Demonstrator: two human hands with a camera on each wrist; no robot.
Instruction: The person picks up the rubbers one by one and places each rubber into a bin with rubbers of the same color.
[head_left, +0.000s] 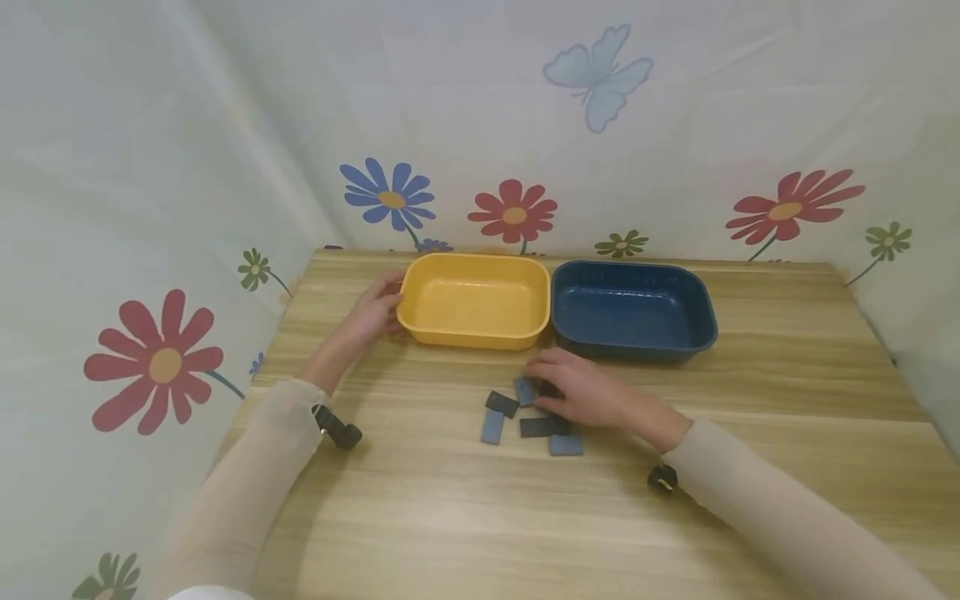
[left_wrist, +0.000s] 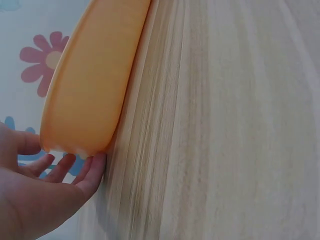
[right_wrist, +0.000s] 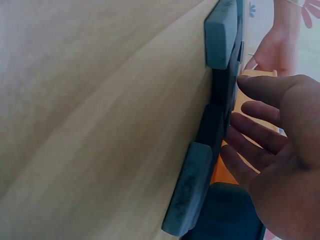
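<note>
My left hand (head_left: 372, 312) rests its fingertips against the left end of a yellow plastic bin (head_left: 474, 341). In the left wrist view, the thumb is near the bin's rim and the other fingers (left_wrist: 92, 175) touch its end lower down. Over a loose group of small rectangular blocks, my right hand (head_left: 581, 387) reaches with slightly bent, spread fingers; I see nothing held between them. Some blocks are grey-blue, like one block (head_left: 492, 426) at the left, and others are black, like the block (head_left: 535, 427) in front. The hand partly hides several blocks.
A dark blue bin (head_left: 633, 347) stands directly right of the yellow one, both on a wood-grain table (head_left: 420, 500). Nothing shows inside either bin. Behind them hangs a white cloth (head_left: 465, 108) printed with flowers and a butterfly.
</note>
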